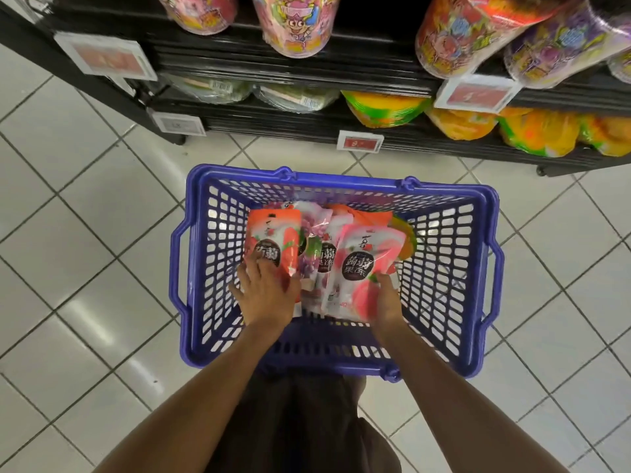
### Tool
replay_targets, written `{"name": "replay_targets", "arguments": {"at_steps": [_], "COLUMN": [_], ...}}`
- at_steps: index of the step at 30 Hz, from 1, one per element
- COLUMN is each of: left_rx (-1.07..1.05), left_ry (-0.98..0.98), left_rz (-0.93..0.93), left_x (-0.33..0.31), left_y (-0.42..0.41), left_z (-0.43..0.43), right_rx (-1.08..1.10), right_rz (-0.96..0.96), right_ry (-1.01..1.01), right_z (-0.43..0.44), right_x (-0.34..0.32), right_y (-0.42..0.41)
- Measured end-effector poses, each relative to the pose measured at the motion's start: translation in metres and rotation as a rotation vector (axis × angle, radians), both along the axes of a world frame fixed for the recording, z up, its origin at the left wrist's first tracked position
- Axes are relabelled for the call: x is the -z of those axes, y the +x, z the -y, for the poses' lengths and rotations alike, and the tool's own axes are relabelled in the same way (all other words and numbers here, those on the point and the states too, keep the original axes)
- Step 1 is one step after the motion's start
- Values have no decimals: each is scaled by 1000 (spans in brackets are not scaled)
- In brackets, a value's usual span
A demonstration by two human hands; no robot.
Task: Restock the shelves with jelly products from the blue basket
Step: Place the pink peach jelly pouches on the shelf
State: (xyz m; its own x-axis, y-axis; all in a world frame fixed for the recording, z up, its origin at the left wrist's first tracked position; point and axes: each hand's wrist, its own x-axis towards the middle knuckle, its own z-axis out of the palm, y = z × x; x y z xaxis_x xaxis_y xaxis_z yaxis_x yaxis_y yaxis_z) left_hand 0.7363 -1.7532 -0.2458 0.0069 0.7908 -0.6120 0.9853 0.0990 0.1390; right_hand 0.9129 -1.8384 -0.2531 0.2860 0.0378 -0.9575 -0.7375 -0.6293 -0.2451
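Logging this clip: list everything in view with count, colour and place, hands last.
blue plastic slatted basket: one, blue, in front of the shelves
orange-red jelly pouch: one, basket left
pink peach jelly pouch: one, basket right
other jelly pouches: several, purple and orange, between and behind those two; count unclear
tall printed jelly tubs: at least four, pink, red, purple, upper shelf
yellow-orange bags: at least four, lower shelf right
clear greenish packs: two, lower shelf left
price tags: four, white, shelf edges
black shelving: one unit, top
white floor tiles: all around
left hand: holds the orange-red pouch's lower end
right hand: grips the pink pouch's lower edge
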Motion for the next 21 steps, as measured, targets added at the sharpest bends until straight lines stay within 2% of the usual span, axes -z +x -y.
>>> {"name": "replay_targets", "arguments": {"at_steps": [2,3,4,6,7,8,9,11,14,16,18,21], "left_rx": [-112,-173,-290,-709,-909,-1018,-1042,-980,-1004,-941,-819,-756], "left_ry": [133,132,37,-396,-600,-709,-745,-622,-335,-240,-234,-224], "left_rz": [134,255,398,730,845,873,842,711,550,507,514,483], "left_x": [-5,-10,-15,-28,-31,-32,-34,-29,-15,-5,1,5], "left_y": [3,5,7,14,14,10,4,-10,-27,-35,-36,-35], "left_z": [0,0,-3,-10,-12,-14,-16,-17,-18,-19,-18,-17], "right_rx": [13,26,41,6,-63,-160,-300,-493,-510,-699,-795,-884], "right_rz": [27,0,-60,-223,-278,-285,-229,-29,209,396,433,303], "right_ry": [68,129,182,263,264,249,215,145,54,-129,-214,-171], "right_z": [-7,-11,-13,-16,-19,-23,-28,-36,-38,-31,-22,-19], "right_x": [-4,-5,-6,-12,-15,-17,-20,-19,-7,4,14,23], "right_y": [-10,-16,-22,-31,-35,-39,-42,-44,-41,-31,-24,-22]}}
